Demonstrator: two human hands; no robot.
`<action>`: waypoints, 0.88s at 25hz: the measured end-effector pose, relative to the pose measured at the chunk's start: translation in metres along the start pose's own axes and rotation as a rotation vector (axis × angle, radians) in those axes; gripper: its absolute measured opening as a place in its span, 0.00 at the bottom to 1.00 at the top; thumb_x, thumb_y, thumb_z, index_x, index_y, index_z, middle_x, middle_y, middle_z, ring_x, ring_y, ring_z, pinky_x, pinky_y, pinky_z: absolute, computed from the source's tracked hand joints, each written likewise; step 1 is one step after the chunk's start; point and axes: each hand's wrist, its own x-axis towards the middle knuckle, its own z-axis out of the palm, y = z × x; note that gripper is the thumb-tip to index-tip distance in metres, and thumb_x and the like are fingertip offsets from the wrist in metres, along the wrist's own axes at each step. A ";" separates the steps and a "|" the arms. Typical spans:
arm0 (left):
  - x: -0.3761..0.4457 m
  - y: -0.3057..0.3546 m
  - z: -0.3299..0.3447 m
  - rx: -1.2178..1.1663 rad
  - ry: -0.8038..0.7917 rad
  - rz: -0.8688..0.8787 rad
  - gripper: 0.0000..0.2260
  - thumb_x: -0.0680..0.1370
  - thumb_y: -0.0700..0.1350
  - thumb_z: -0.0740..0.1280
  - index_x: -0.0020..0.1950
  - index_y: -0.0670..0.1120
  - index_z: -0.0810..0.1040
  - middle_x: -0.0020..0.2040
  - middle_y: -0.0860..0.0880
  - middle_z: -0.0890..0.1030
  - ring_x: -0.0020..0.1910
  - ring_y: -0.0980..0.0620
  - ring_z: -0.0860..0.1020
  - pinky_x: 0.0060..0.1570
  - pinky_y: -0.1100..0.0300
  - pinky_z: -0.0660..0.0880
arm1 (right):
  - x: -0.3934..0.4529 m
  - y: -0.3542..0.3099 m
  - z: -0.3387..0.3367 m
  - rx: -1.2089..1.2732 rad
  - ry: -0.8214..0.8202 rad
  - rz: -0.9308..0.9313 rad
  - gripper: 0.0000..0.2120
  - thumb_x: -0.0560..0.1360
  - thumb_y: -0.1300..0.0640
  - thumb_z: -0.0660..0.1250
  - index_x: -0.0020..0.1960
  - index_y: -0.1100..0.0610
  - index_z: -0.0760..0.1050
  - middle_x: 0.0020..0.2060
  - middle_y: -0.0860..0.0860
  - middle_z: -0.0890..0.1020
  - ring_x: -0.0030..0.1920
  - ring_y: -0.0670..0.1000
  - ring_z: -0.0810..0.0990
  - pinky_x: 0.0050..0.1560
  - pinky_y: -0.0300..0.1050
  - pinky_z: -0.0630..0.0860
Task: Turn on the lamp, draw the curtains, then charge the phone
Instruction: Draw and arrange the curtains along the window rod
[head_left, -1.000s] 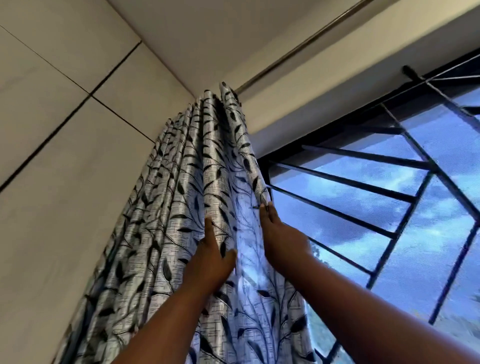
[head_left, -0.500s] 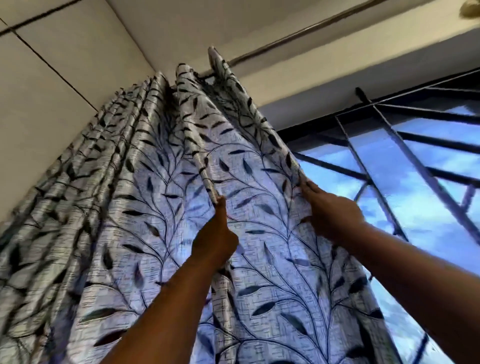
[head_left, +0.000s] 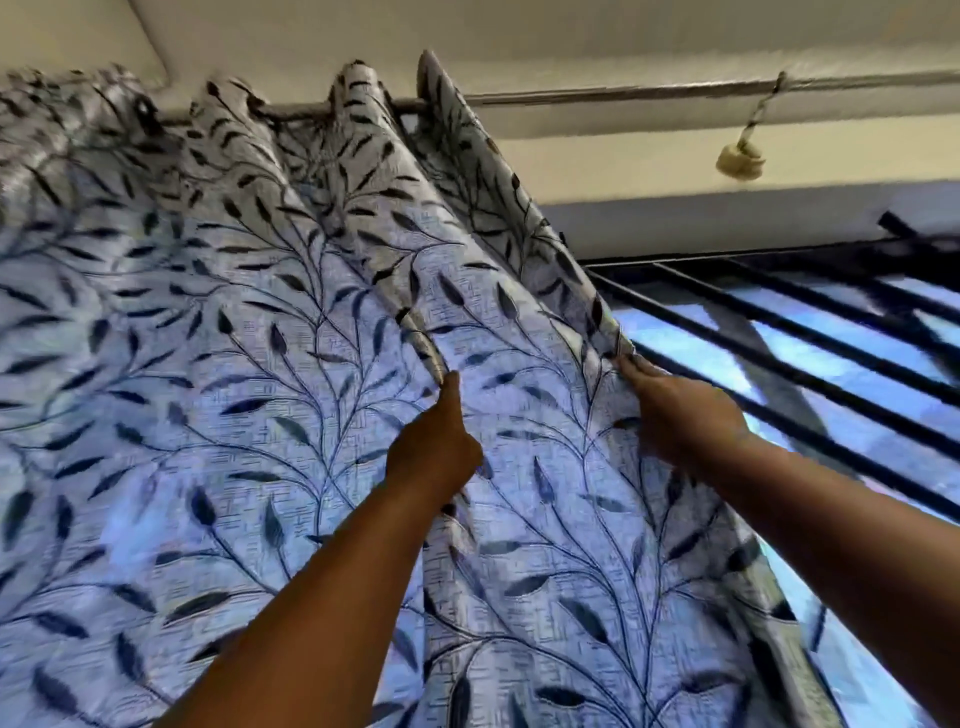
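A pale curtain (head_left: 218, 395) printed with dark leaves hangs from a metal rod (head_left: 623, 94) and fills the left and middle of the view. My left hand (head_left: 434, 452) pinches a fold of the fabric near the middle. My right hand (head_left: 680, 410) grips the curtain's right-hand edge, just in front of the window. Both arms reach upward. Neither the lamp nor the phone is in view.
A window with black metal bars (head_left: 810, 332) and blue sky behind it is uncovered at the right. A strip of cloth tied to the rod ends in a small knotted bundle (head_left: 740, 158). Cream wall and ceiling lie above.
Both hands have pulled the curtain to the right along the rod. The bunched folds have spread out and cover more of the window, and the view has swung right.
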 end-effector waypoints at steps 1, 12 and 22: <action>0.001 0.024 0.015 -0.018 0.010 0.008 0.38 0.76 0.41 0.61 0.78 0.57 0.41 0.39 0.52 0.71 0.30 0.52 0.69 0.29 0.58 0.67 | -0.001 0.028 -0.002 -0.025 0.010 -0.008 0.40 0.70 0.64 0.61 0.77 0.45 0.48 0.76 0.43 0.60 0.57 0.60 0.80 0.49 0.51 0.78; 0.026 0.192 0.122 -0.103 0.057 0.002 0.36 0.77 0.39 0.61 0.79 0.53 0.44 0.53 0.46 0.79 0.38 0.47 0.75 0.31 0.57 0.68 | 0.010 0.225 -0.002 -0.128 0.029 0.048 0.38 0.73 0.61 0.63 0.76 0.44 0.48 0.72 0.48 0.68 0.56 0.60 0.80 0.44 0.51 0.76; 0.038 0.317 0.193 -0.139 -0.018 0.188 0.31 0.78 0.39 0.57 0.78 0.52 0.48 0.60 0.40 0.77 0.46 0.42 0.76 0.39 0.53 0.70 | -0.004 0.342 0.009 -0.215 0.053 0.157 0.36 0.74 0.65 0.54 0.76 0.41 0.47 0.70 0.50 0.71 0.56 0.60 0.79 0.47 0.48 0.76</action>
